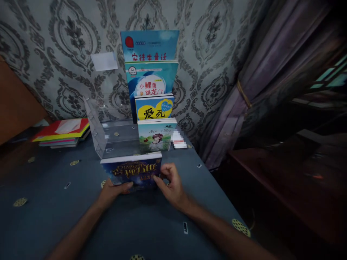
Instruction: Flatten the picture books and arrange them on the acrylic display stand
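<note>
A dark blue book with gold lettering is held upright over the front of the table, its cover lettering upside down. My left hand grips its lower left side, thumb across the cover. At its right edge my right hand has the thumb on the cover, with the fingers partly behind. Just beyond is a clear stepped stand. Its right side carries a light green book with a drawn figure, a blue-and-yellow book, a teal book and a taller blue book, one behind another.
A pile of thin books or folders, red and yellow on top, lies left of the stand. A white card shows near the stand's upper left. The dark patterned tablecloth ends at the right, beside a tied purple curtain.
</note>
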{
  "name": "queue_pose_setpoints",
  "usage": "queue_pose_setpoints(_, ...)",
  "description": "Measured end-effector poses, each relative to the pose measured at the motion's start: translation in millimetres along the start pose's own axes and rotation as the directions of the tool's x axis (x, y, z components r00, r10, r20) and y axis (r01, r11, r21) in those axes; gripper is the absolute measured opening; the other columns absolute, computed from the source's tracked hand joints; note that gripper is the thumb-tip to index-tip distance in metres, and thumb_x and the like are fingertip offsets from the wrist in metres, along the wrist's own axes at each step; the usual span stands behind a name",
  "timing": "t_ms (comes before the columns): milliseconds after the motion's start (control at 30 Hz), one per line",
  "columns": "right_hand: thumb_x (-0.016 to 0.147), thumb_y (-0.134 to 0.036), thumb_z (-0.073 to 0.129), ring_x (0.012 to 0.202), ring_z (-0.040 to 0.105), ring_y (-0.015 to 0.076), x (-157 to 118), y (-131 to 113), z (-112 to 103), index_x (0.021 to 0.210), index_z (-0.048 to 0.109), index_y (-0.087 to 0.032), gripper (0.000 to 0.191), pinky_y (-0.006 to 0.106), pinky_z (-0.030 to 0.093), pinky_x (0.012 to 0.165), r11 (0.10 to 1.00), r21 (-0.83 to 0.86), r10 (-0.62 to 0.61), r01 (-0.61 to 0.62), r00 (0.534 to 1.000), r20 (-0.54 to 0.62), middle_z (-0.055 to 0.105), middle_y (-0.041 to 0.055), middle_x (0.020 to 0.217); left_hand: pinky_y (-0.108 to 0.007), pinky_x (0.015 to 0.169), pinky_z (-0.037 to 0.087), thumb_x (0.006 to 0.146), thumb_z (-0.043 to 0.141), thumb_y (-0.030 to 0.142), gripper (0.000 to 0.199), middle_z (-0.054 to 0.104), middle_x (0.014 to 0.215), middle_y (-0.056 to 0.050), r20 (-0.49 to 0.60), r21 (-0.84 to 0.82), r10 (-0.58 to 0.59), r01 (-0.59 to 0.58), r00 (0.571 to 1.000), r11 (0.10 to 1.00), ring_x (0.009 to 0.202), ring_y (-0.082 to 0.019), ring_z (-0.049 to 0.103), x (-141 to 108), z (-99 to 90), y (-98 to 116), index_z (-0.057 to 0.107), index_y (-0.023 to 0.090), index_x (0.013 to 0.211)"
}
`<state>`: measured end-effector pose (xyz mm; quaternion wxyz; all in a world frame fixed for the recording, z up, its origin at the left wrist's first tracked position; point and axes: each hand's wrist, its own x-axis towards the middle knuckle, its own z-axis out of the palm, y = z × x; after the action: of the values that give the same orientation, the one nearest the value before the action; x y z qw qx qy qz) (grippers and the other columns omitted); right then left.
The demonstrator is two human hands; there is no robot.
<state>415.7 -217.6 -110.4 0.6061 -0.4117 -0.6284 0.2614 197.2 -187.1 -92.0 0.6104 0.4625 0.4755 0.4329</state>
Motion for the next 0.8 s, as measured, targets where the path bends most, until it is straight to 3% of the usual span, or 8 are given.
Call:
queue_pose_setpoints(167, 0.101, -0.035, 0.058, 0.078, 0.069, 0.0157, 4, -12, -7, 0.139, 0.043, -0.025, 0.042, 0.024, 0.055, 0.063, 0.989, -0.022, -0.147, 0.149, 0.986, 0.079, 0.072, 0.0036, 0.095, -0.036, 0.073, 0.063, 0.05, 0.093, 0.05, 0.046, 0.078, 0.075, -0.005, -0.014, 0.111, 0.044, -0.043, 0.999, 0.993, 0.078, -0.027, 0.075, -3, -5.3, -10, 0.078, 0.018, 0.079)
queue_pose_setpoints(333, 0.103, -0.029, 0.053, 0.071, 0.067, 0.0146, 5, -17, -11, 0.129, 0.054, -0.025, 0.027, 0.024, 0.056, 0.064, 0.92, -0.201, -0.324, 0.336, 0.942, 0.09, 0.072, 0.0032, 0.093, -0.04, 0.084, 0.063, 0.05, 0.089, 0.061, 0.048, 0.079, 0.074, -0.005, -0.028, 0.227, 0.134, -0.124, 0.991, 0.966, 0.089, -0.031, 0.075, -4, -6.4, -13, 0.078, 0.02, 0.073)
queue_pose_setpoints(533, 0.102, -0.027, 0.053, 0.079, 0.072, 0.0171, 1, -16, -9, 0.131, 0.052, -0.023, 0.029, 0.026, 0.059, 0.071, 0.913, -0.238, -0.313, 0.332, 0.943, 0.114, 0.074, 0.0047, 0.098, -0.04, 0.09, 0.062, 0.053, 0.09, 0.056, 0.039, 0.078, 0.07, -0.003, -0.078, 0.228, 0.077, -0.058, 0.994, 0.972, 0.092, -0.03, 0.076, -9, -1.9, -6, 0.075, 0.022, 0.063)
queue_pose_setpoints(800, 0.104, -0.031, 0.05, 0.081, 0.074, 0.017, 1, -15, -8, 0.132, 0.054, -0.024, 0.028, 0.025, 0.06, 0.073, 0.905, -0.248, -0.331, 0.344, 0.939, 0.096, 0.076, 0.0048, 0.101, -0.038, 0.082, 0.064, 0.053, 0.087, 0.06, 0.048, 0.081, 0.088, -0.007, -0.031, 0.296, 0.12, -0.105, 0.992, 0.949, 0.088, -0.029, 0.076, -3, -7.7, -17, 0.082, 0.021, 0.081)
